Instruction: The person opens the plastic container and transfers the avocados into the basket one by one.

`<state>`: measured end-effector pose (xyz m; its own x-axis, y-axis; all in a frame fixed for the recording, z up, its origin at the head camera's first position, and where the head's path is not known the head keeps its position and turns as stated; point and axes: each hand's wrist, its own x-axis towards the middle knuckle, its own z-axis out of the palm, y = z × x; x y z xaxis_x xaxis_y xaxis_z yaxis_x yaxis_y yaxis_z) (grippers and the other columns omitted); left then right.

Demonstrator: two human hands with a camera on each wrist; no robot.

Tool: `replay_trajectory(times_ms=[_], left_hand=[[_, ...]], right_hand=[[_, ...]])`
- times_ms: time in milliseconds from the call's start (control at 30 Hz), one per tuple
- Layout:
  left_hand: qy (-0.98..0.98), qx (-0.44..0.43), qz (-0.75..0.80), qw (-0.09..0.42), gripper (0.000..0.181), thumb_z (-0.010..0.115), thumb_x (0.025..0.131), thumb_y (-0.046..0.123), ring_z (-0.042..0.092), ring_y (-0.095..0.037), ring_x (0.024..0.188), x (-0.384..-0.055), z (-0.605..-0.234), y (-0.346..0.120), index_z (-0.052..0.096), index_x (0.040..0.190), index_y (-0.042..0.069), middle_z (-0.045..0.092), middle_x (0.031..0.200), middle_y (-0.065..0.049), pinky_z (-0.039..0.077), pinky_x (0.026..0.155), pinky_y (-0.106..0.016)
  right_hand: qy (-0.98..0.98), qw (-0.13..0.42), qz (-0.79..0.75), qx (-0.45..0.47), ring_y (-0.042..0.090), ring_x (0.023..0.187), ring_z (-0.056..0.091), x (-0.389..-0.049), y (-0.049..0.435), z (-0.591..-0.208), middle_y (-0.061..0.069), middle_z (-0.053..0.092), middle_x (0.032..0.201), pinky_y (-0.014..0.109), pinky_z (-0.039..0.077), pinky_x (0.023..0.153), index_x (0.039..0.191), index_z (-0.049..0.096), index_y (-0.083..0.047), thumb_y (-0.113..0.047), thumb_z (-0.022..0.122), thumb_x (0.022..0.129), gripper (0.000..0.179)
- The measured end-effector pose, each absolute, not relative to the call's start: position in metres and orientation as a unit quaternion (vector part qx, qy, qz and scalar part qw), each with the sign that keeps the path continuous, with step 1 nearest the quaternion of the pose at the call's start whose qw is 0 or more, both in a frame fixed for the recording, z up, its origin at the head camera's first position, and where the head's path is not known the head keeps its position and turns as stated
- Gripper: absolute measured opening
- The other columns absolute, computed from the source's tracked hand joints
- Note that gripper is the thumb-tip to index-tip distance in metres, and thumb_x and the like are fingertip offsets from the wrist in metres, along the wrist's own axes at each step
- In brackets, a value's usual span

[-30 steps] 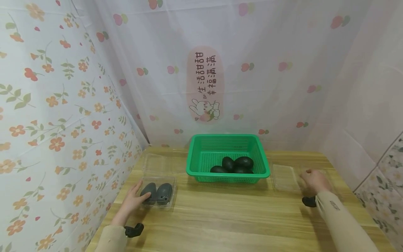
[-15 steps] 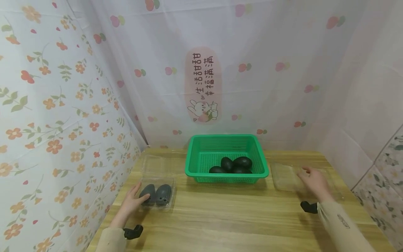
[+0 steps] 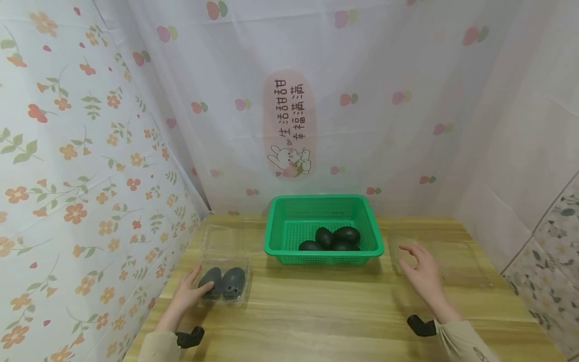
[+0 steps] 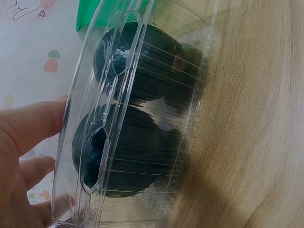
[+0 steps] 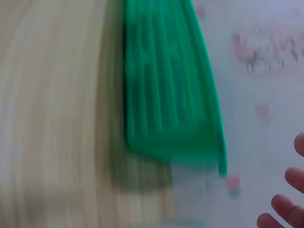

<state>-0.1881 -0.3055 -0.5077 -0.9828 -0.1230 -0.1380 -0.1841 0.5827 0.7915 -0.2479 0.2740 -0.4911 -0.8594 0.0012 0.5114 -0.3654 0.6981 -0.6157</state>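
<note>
My left hand (image 3: 186,291) is at the left side of a clear plastic clamshell box (image 3: 247,291), fingers spread along its edge and thumb over its near rim. Two dark avocados (image 3: 233,282) sit side by side in that box. Through the box wall in the left wrist view, both avocados (image 4: 126,152) show, with fingertips (image 4: 40,118) by the rim. My right hand (image 3: 422,271) is over the table right of the green basket (image 3: 323,254), fingers apart and holding nothing. Several more dark avocados (image 3: 347,235) lie in the basket. The right wrist view is blurred.
The box's clear lid (image 3: 223,240) lies open behind it. Another clear plastic box (image 3: 461,264) lies spread open at the right of the wooden table (image 3: 312,311). Patterned curtains (image 3: 371,141) hang at the back and sides.
My right hand has left the clear box on the right and moved left and toward me, its fingers spreading. The left hand stays by its box. The head view has shifted slightly.
</note>
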Motion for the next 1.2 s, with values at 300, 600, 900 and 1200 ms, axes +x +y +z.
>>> replay_trajectory(times_ms=[300, 600, 900, 1200], left_hand=[[0.887, -0.075, 0.455, 0.03, 0.083, 0.065, 0.093, 0.025, 0.003, -0.056, 0.136, -0.186, -0.509, -0.3, 0.014, 0.152, -0.002, 0.004, 0.152, -0.036, 0.011, 0.107, -0.07], [0.891, -0.058, 0.45, 0.026, 0.083, 0.066, 0.093, 0.028, 0.006, -0.058, 0.135, -0.183, -0.515, -0.292, 0.016, 0.152, -0.003, 0.006, 0.15, -0.039, 0.014, 0.106, -0.071], [0.885, -0.051, 0.463, 0.006, 0.081, 0.067, 0.092, 0.025, 0.008, -0.059, 0.135, -0.181, -0.517, -0.28, 0.019, 0.151, -0.004, 0.009, 0.15, -0.039, 0.013, 0.105, -0.071], [0.885, -0.045, 0.463, -0.004, 0.081, 0.068, 0.091, 0.026, 0.009, -0.06, 0.134, -0.177, -0.52, -0.268, 0.022, 0.151, -0.004, 0.009, 0.149, -0.04, 0.015, 0.104, -0.072]], right_hand=[[-0.864, 0.236, 0.401, 0.194, 0.025, 0.102, 0.059, -0.229, 0.202, -0.5, 0.007, 0.065, 0.109, 0.044, 0.05, 0.081, 0.106, 0.07, -0.003, -0.009, 0.075, 0.083, 0.024], [-0.853, 0.105, 0.435, 0.269, 0.017, 0.104, 0.058, -0.215, 0.136, -0.513, -0.004, 0.061, 0.113, 0.039, 0.051, 0.079, 0.109, 0.068, -0.015, -0.01, 0.074, 0.084, 0.026], [-0.848, -0.013, 0.422, 0.321, 0.028, 0.121, 0.051, -0.214, 0.082, -0.52, 0.006, 0.052, 0.133, 0.05, 0.045, 0.096, 0.123, 0.062, -0.014, -0.026, 0.07, 0.089, 0.037], [-0.836, -0.058, 0.42, 0.349, 0.033, 0.136, 0.036, -0.219, 0.037, -0.523, 0.009, 0.034, 0.152, 0.053, 0.039, 0.103, 0.137, 0.053, -0.013, -0.033, 0.072, 0.087, 0.057]])
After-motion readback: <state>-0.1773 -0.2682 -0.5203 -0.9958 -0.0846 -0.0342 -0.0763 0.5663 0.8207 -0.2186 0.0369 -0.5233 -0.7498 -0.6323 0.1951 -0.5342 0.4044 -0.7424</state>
